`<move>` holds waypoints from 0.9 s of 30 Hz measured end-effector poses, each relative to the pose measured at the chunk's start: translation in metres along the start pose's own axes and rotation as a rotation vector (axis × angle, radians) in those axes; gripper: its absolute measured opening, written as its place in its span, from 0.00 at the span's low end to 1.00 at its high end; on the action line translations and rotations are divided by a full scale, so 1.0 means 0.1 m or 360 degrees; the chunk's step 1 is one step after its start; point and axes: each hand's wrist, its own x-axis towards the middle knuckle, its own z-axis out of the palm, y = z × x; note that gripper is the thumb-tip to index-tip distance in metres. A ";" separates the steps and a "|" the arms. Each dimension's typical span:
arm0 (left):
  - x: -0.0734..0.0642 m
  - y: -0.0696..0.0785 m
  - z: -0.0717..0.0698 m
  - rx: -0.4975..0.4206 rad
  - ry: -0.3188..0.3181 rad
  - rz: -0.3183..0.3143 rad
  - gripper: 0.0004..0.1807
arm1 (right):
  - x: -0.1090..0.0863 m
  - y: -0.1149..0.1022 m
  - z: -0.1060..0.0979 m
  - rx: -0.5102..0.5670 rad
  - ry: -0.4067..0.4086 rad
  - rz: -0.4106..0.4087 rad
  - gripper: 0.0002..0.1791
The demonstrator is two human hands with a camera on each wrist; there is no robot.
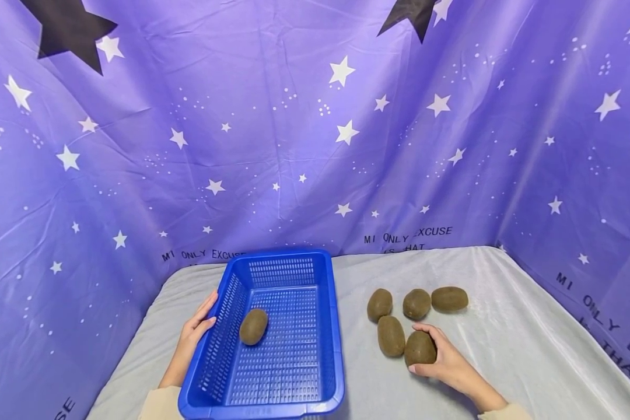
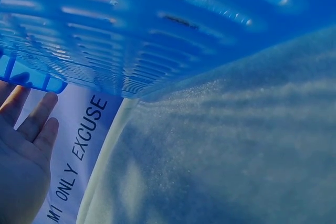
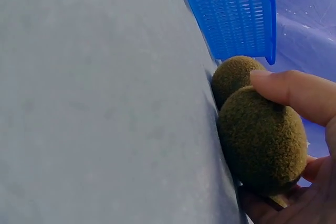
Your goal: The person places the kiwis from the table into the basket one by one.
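A brown kiwifruit (image 1: 420, 349) is gripped by my right hand (image 1: 446, 361), thumb on the near side and fingers round the far side. In the right wrist view that held kiwifruit (image 3: 262, 142) is on the grey cloth, with a second kiwifruit (image 3: 236, 74) just behind it. My left hand (image 1: 191, 338) touches the left rim of a blue plastic basket (image 1: 338, 338). Seen from the left wrist, the fingers (image 2: 39, 116) are fairly straight, their tips at the rim's underside. One kiwifruit (image 1: 254, 326) lies inside the basket, towards its left wall.
Beside the held fruit lies a kiwifruit (image 1: 391, 336). Farther back are three more: a left kiwifruit (image 1: 380, 305), a middle kiwifruit (image 1: 416, 304) and a right kiwifruit (image 1: 450, 299). A purple star-patterned curtain (image 1: 294, 146) surrounds the cloth-covered table (image 1: 504, 326).
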 end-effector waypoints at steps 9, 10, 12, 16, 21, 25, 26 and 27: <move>0.00 -0.02 -0.02 -0.0007 0.0009 0.0002 0.26 | 0.01 0.01 -0.02 0.0064 -0.0008 -0.0039 0.42; 0.00 -0.02 -0.02 -0.0002 0.0010 0.0004 0.26 | 0.01 0.01 -0.02 0.0059 -0.0004 -0.0036 0.42; 0.00 -0.03 -0.02 0.0002 0.0013 0.0008 0.26 | 0.00 0.01 -0.02 0.0042 0.0008 -0.0060 0.42; -0.01 -0.02 -0.02 -0.0005 0.0003 0.0030 0.26 | -0.02 -0.02 -0.04 -0.0010 0.0044 -0.0099 0.42; 0.00 -0.01 -0.01 -0.0016 -0.0007 0.0042 0.26 | -0.05 -0.08 -0.08 -0.0026 0.0087 -0.0162 0.42; 0.01 -0.03 -0.01 -0.0009 -0.0012 0.0089 0.26 | -0.04 -0.13 -0.10 -0.0021 0.0106 -0.0227 0.41; 0.01 -0.03 -0.01 -0.0010 -0.0009 0.0104 0.26 | -0.03 -0.14 -0.10 -0.0019 0.0111 -0.0243 0.40; 0.02 -0.04 -0.01 -0.0008 -0.0010 0.0123 0.26 | -0.02 -0.16 -0.10 -0.0019 0.0110 -0.0260 0.40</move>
